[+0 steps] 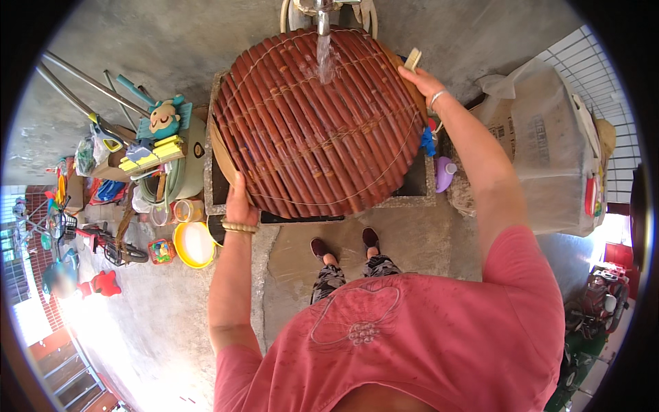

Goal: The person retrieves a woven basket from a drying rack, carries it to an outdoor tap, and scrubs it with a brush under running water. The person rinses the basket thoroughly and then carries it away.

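A large round tray of reddish-brown bamboo slats (314, 129), tied with cord, lies over a stone sink (432, 190). Water runs from a metal faucet (323, 23) onto its upper part. My left hand (241, 203) grips the tray's lower left rim, with its fingers partly hidden. At the upper right rim, my right hand (425, 82) holds the tray's edge together with a pale scrub brush (413, 59), whose bristles show above the fingers.
A purple bottle (444, 175) stands right of the sink, near a plastic-covered stack (545, 149). To the left are a coiled hose (172, 188), mop poles (92, 87), a yellow basin (194, 245) and a small basket of toys (161, 252). Concrete floor lies around my feet.
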A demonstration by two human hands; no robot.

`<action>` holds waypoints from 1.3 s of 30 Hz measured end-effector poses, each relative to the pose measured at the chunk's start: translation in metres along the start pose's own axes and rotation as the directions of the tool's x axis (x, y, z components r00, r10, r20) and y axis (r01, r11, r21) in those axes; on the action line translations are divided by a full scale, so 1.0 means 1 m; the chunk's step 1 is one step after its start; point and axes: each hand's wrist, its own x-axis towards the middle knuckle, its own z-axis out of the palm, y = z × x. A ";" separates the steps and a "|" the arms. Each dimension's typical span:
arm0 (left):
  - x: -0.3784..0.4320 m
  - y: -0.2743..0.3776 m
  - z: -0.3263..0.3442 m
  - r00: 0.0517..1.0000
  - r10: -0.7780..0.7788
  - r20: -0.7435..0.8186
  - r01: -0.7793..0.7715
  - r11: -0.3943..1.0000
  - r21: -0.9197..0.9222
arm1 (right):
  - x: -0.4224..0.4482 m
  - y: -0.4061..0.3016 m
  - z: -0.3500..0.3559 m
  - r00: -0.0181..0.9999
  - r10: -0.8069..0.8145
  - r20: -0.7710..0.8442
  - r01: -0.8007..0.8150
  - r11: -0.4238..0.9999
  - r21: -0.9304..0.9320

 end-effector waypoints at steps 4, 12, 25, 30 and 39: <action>-0.038 0.009 0.010 0.999 0.035 0.041 -0.030 0.994 -0.104 | 0.022 -0.025 0.005 0.998 -0.064 0.003 0.064 0.994 -0.093; -0.035 0.062 -0.039 0.954 -0.211 0.212 0.218 0.976 -0.007 | 0.060 -0.054 0.050 0.957 -0.213 0.197 0.262 0.924 -0.279; -0.109 -0.020 0.004 0.989 0.128 0.068 -0.108 0.964 -0.243 | -0.042 0.003 -0.005 0.992 -0.093 -0.088 0.083 0.991 -0.109; -0.099 -0.042 0.027 0.987 0.138 0.086 -0.109 0.952 -0.286 | -0.106 0.047 0.046 0.955 0.274 -0.114 -0.228 0.923 0.308; -0.112 -0.085 0.046 0.984 0.153 0.089 -0.139 0.979 -0.149 | -0.082 0.037 0.075 0.997 0.033 0.068 -0.070 0.748 0.660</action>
